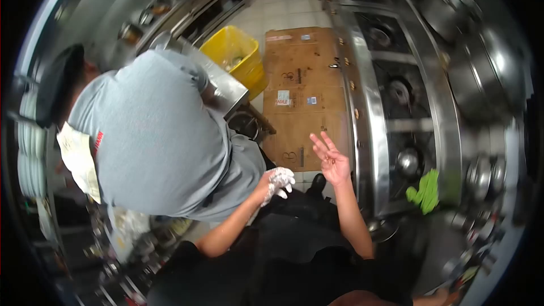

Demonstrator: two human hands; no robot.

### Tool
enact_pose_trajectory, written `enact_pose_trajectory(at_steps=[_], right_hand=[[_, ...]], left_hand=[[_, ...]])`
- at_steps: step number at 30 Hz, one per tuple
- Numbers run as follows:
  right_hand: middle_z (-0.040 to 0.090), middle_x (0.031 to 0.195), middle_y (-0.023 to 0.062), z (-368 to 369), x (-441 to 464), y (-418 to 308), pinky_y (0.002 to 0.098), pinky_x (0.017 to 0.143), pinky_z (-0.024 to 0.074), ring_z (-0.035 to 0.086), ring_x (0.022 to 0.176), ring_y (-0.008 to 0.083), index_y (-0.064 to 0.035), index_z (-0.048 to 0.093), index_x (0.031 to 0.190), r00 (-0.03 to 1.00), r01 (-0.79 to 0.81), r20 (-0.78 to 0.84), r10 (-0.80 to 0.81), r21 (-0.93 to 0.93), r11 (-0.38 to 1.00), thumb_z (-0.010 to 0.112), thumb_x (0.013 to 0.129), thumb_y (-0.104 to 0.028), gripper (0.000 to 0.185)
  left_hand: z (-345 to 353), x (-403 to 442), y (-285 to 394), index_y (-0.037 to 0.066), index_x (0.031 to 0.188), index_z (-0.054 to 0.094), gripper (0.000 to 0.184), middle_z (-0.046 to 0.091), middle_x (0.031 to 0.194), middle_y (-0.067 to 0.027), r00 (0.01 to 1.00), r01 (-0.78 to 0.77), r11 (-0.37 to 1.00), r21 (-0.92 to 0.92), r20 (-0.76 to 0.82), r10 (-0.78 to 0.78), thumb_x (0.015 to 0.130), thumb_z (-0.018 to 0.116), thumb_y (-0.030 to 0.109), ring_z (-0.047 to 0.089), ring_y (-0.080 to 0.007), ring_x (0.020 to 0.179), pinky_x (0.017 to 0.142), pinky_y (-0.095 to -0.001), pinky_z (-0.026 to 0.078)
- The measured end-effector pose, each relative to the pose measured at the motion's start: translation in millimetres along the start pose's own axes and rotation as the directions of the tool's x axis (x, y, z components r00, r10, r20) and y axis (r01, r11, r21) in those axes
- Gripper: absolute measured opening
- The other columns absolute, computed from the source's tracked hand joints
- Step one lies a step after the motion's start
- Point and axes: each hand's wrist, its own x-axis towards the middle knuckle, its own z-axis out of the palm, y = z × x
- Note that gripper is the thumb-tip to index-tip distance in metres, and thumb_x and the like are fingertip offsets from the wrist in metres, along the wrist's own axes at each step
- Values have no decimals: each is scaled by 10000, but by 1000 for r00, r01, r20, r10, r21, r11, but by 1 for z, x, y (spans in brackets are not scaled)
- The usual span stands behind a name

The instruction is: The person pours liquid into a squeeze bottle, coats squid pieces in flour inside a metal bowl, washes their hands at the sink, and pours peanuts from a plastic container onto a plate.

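Observation:
My left hand (277,184), coated in something white, is held in front of my body with its fingers apart and slightly bent. It looks empty and is close to the grey shirt (158,136) of a person on my left. My right hand (333,163) is raised, palm showing, with some fingers stretched out and others bent; a small brown spot shows on it. Beneath both hands the view falls on flattened brown cardboard (306,119) lying on the floor. A green cloth (425,191) lies on the stove's near end, right of my right hand.
A long stove (365,102) with several burners runs along the right, with large metal pots (484,73) beyond it. A yellow bin (255,73) stands beside a metal table (224,88) ahead on the left. Stacked plates (31,147) are at the far left.

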Motion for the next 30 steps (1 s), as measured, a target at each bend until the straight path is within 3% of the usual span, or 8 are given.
enact_pose_trajectory(at_steps=[4, 12, 17, 19, 21, 24, 26, 30], right_hand=[[435, 1314, 189, -38, 94, -29, 419, 775, 535, 470, 1181, 310, 1, 509, 1156, 995, -18, -90, 41, 245, 969, 352, 940, -180, 323], [585, 1114, 161, -25, 271, -102, 334, 693, 544, 594, 961, 273, -32, 581, 1030, 934, -351, 110, 339, 116, 929, 370, 958, -298, 347], [600, 983, 134, 16, 385, -145, 253, 627, 496, 571, 799, 198, -50, 574, 1031, 888, -426, -225, 402, -72, 902, 423, 947, -251, 265], [590, 948, 126, 25, 406, -166, 231, 594, 468, 567, 784, 166, -48, 567, 995, 709, -651, 92, 699, -295, 699, 454, 936, -241, 231], [593, 826, 100, 13, 423, -183, 229, 537, 435, 548, 674, 133, -42, 573, 918, 704, -663, -72, 707, -424, 617, 486, 921, -212, 192], [561, 685, 35, 0, 454, -207, 229, 482, 385, 484, 538, 100, -39, 570, 844, 726, -543, -562, 397, -822, -170, 485, 911, -140, 148], [577, 646, 16, 0, 539, -221, 208, 482, 393, 492, 522, 73, -21, 602, 856, 751, 170, -422, 508, -619, -767, 519, 879, -57, 94], [619, 713, 65, 79, 641, -194, 203, 505, 433, 547, 573, 87, 16, 609, 908, 487, -238, -528, 696, -847, -475, 572, 827, 20, 89]], left_hand=[[-8, 53, 30, 30, 1045, 535, 193, 597, 911, -80, 989, -77, 970, -229, -142, 45, 863, 532, 94, 585, -146, 729, 545, -264, 508], [-64, 185, 99, 27, 1042, 554, 240, 602, 883, -86, 903, -330, 833, -444, -405, 141, 810, 564, 90, 597, -154, 716, 558, -301, 506], [-97, 261, 170, 23, 1038, 553, 226, 600, 883, -81, 839, -488, 733, -474, -487, 243, 823, 545, 91, 594, -140, 697, 549, -268, 514], [-95, 269, 187, 16, 1038, 551, 224, 600, 879, -81, 769, -563, 725, -396, -572, 285, 822, 535, 74, 594, -138, 688, 540, -269, 518], [-97, 273, 193, 9, 1038, 550, 231, 600, 871, -84, 727, -597, 709, -376, -627, 279, 810, 530, 39, 596, -139, 685, 523, -273, 528], [-103, 271, 200, 7, 1039, 555, 248, 599, 859, -85, 651, -616, 727, -302, -715, 254, 793, 528, 7, 602, -140, 670, 496, -263, 536], [-155, 301, 231, 13, 1021, 557, 221, 600, 856, -82, 565, -649, 685, -330, -812, 145, 802, 530, 21, 601, -136, 676, 499, -265, 534], [-194, 320, 254, 34, 991, 555, 188, 598, 853, -66, 349, -753, 605, -258, -936, 36, 806, 531, 56, 595, -139, 679, 517, -262, 526]])
